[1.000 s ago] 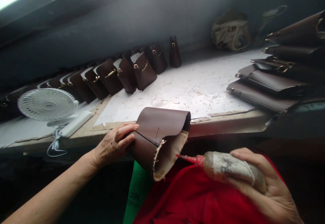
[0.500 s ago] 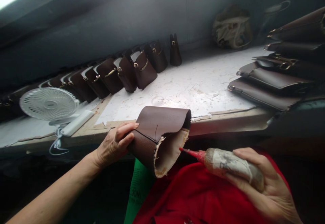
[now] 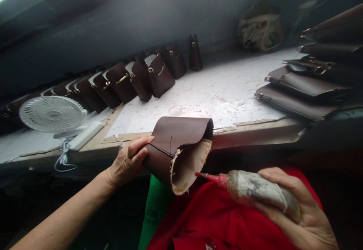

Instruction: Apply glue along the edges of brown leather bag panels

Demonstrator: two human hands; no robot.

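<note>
My left hand (image 3: pixel 132 159) grips a brown leather bag body (image 3: pixel 181 131) by its far left end, fingers on top and the thumb out of sight. Its open end, with a pale lining and a ragged, glue-stained edge, faces right and toward me. In my right hand (image 3: pixel 300 204) is a glue bottle (image 3: pixel 255 187), worn and wrapped in whitish tape, lying almost level. Its red nozzle points left, and the tip is at the lower right edge of the bag's opening. Whether the tip touches the lining I cannot tell.
Several finished-looking brown bags (image 3: pixel 160 76) stand in rows at the back left of the table (image 3: pixel 215 95). A white fan (image 3: pixel 53 114) with a cable is at the left edge. More bags (image 3: pixel 295 102) are stacked at right. Red cloth (image 3: pixel 193 219) covers my lap.
The glue bottle's nozzle has moved down and left along the bag's opening. The bag has shifted very slightly, still in my left hand.
</note>
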